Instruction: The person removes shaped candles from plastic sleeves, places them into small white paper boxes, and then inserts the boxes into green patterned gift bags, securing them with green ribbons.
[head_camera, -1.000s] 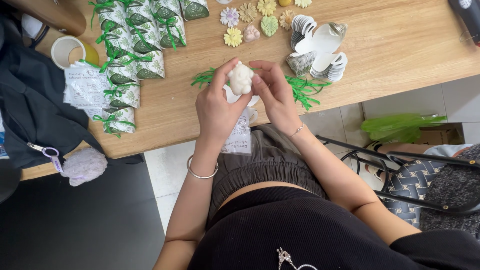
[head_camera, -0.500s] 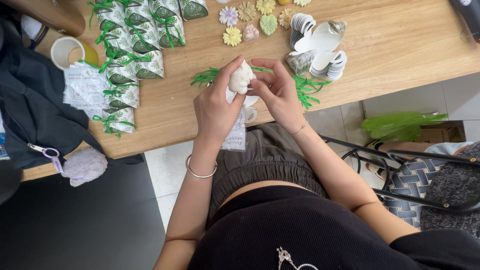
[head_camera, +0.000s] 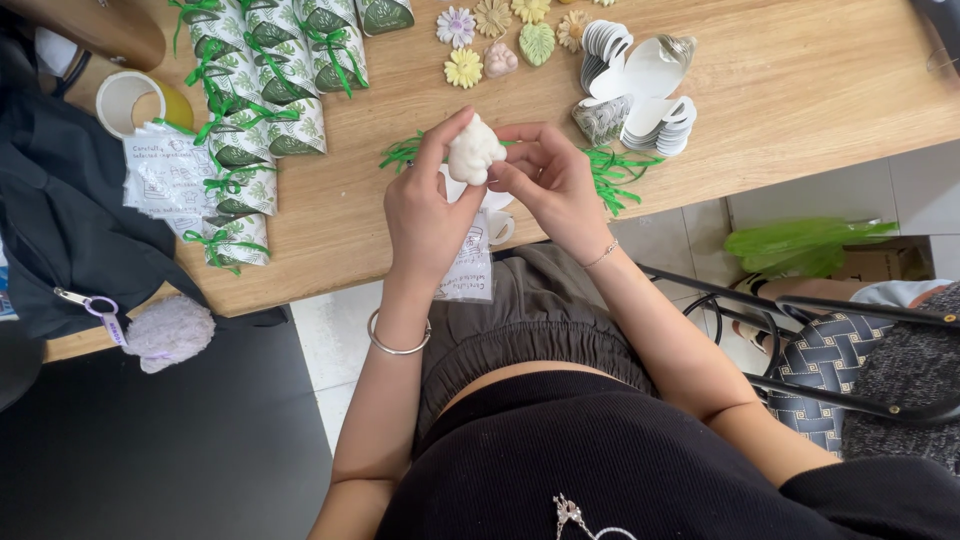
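Observation:
My left hand (head_camera: 425, 215) and my right hand (head_camera: 550, 185) together hold a small white moulded figure (head_camera: 472, 150) above the front edge of the wooden table (head_camera: 800, 90). The left thumb and fingers pinch its left side; the right fingertips touch its right side. Under the hands lie a white cut-out paper piece (head_camera: 495, 210) and a printed clear bag (head_camera: 468, 270) that hangs over the table edge. Green ribbon strands (head_camera: 605, 175) spread on the table behind the hands.
Green-and-white wrapped packages tied with green ribbon (head_camera: 265, 80) lie at the left. Flower- and leaf-shaped pieces (head_camera: 495, 40) sit at the back. A stack of white paper cut-outs (head_camera: 640, 90) is right of them. A tape roll (head_camera: 130, 100) and dark cloth (head_camera: 60, 200) are far left.
The white figure has been turned between my fingers and lifted slightly. Both hands stayed in nearly the same place over the table edge.

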